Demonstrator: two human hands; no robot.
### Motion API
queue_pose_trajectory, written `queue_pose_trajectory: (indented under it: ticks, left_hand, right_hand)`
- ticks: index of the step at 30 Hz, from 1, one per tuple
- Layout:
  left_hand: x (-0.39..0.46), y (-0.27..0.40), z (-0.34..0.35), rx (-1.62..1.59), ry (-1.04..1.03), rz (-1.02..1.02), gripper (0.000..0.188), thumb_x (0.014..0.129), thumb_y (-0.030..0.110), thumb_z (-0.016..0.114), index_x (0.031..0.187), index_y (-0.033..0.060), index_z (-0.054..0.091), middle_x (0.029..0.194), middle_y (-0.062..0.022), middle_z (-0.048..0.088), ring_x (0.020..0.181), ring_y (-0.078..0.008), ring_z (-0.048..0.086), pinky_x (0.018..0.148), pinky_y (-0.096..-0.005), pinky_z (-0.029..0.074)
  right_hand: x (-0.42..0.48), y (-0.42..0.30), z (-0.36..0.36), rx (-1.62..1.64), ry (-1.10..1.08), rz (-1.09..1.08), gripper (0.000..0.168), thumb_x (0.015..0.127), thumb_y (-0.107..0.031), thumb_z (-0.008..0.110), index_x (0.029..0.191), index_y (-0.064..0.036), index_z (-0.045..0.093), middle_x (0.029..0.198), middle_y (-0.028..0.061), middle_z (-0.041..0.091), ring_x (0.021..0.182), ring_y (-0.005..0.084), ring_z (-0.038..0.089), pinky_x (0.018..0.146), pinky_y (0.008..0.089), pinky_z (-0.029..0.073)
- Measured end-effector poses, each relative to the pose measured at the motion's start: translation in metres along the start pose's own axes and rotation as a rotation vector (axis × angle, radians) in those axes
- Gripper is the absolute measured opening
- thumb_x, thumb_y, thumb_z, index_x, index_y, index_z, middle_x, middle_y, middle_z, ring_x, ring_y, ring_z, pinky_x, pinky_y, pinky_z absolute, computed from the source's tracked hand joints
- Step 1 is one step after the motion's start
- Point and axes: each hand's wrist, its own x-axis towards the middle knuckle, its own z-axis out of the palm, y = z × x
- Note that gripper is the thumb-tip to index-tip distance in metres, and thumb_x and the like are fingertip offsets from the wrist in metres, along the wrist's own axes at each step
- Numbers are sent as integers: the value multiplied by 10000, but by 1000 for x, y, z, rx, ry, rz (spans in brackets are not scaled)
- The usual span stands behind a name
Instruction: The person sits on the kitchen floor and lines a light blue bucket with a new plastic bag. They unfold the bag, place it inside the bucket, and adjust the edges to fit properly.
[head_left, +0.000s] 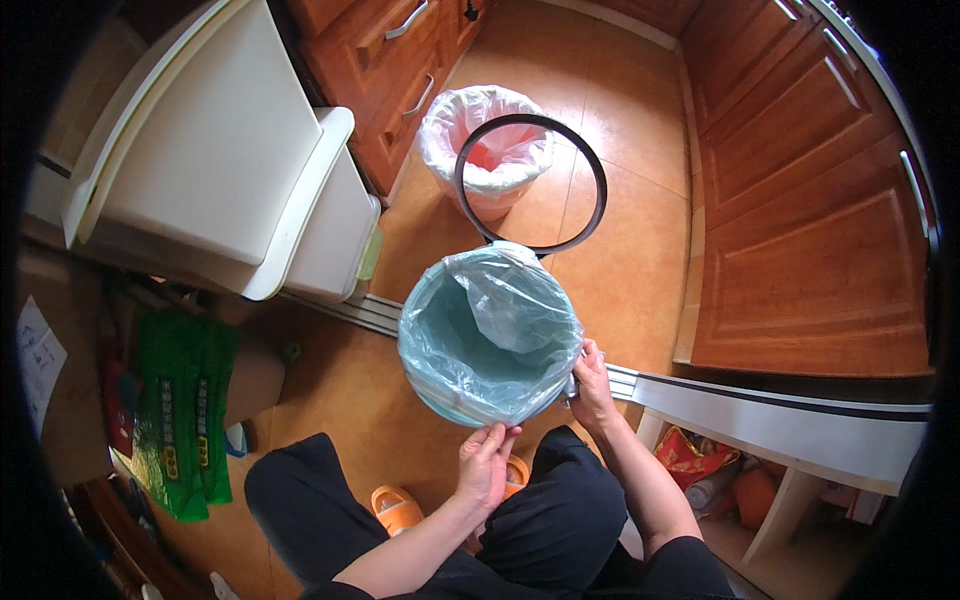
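A light blue-green trash bin (435, 405) stands before me between my knees. A clear plastic bag (502, 300) lines it and folds over much of its rim; one loose flap sags inside at the far side. My left hand (484, 465) pinches the bag's edge at the near rim. At the right rim, my right hand (595, 386) grips a bunched part of the same bag, its fingertips partly hidden. A dark round ring (600, 172) stands raised at the bin's far edge, apparently attached there.
Behind the ring is a pink bin (491, 201) with a plastic liner. White lidded containers (217, 142) and green printed packages (172, 405) are at left. Wooden cabinets (817, 277) line the right, above an open shelf (772, 517) of goods. A sliding-door track (375, 315) crosses the floor.
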Motion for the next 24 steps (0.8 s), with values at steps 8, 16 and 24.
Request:
queue_pose_trajectory:
  ticks: [8,16,24]
  left_hand:
    - [5,4,0,147,-52,33,99,924,66,613,952,18,695,973,-114,700,966,-205,653,981,-334,471]
    - [10,4,5,125,-70,24,94,923,78,622,930,19,696,967,-101,693,934,-193,649,975,-322,469]
    - [13,-3,-8,-4,-173,-35,110,938,70,601,919,-2,681,972,-104,680,1012,-189,622,1013,-330,447]
  right_hand:
    - [-48,-6,-2,-1098,110,-560,177,906,-8,554,1074,-40,510,898,103,563,741,213,598,631,314,495]
    - [-52,-36,23,-1654,-325,-909,186,765,-70,667,941,-115,632,781,37,565,620,222,623,496,335,489]
    - [-51,-11,4,-1532,-266,-896,181,744,-41,647,910,-111,622,823,48,589,620,220,627,503,340,497]
